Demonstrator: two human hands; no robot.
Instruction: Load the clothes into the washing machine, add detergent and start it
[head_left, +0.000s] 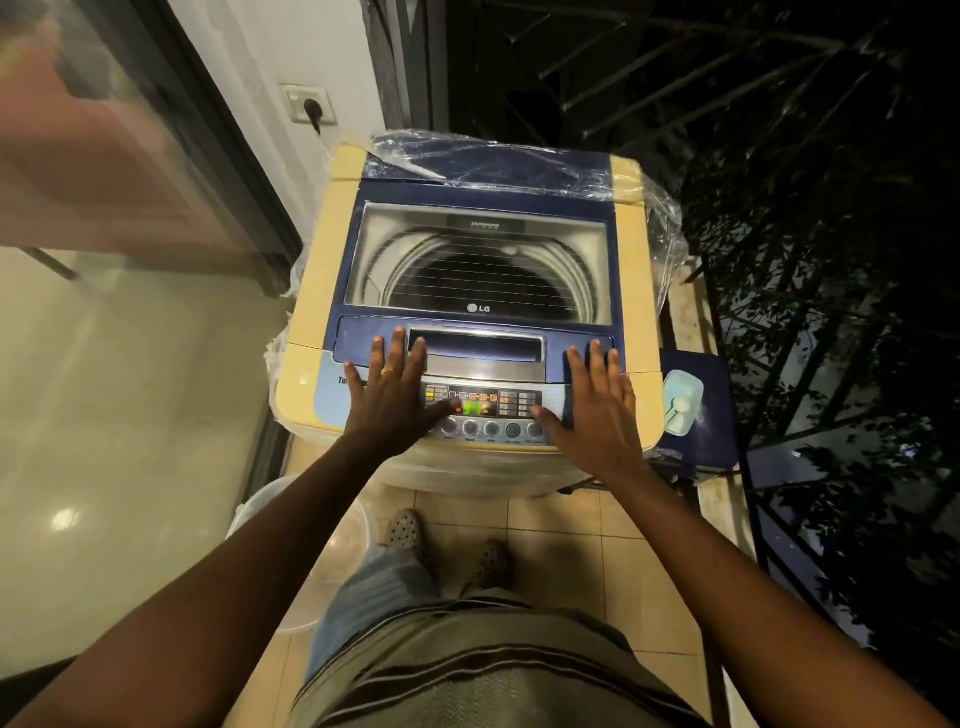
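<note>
Cream-and-blue plastic washing machine (317, 280) sits under both hands, top-loader, clear plastic sheet (498, 166) bunched at the back, beyond the fingertips, probably a dust cover pushed out of the way. Blue lid (483, 197) with window is down flat, just ahead of the fingers. The drum through the glass is dark; cannot tell if the clothes are inside, none visible anywhere else. Blue stool (722, 415) just right of the right hand carries a pale green tub (683, 410), maybe detergent kept within reach; a guess. Clear bucket (322, 551) on the floor, below and behind the left wrist.

Left hand (389, 400) lies flat, fingers (397, 348) straight and spread, tips on the lid's front strip left of the handle recess (478, 345), holding nothing. Right hand (597, 415) same, flat and splayed, empty, thumb at the right end of the control panel (483, 410). Looks like pressing the lid shut or bracing near the controls.

Green display (474, 408) is lit between the two thumbs, so power is on. Button row (491, 430) just below it. Judgement: late stage, start press or just after.
</note>
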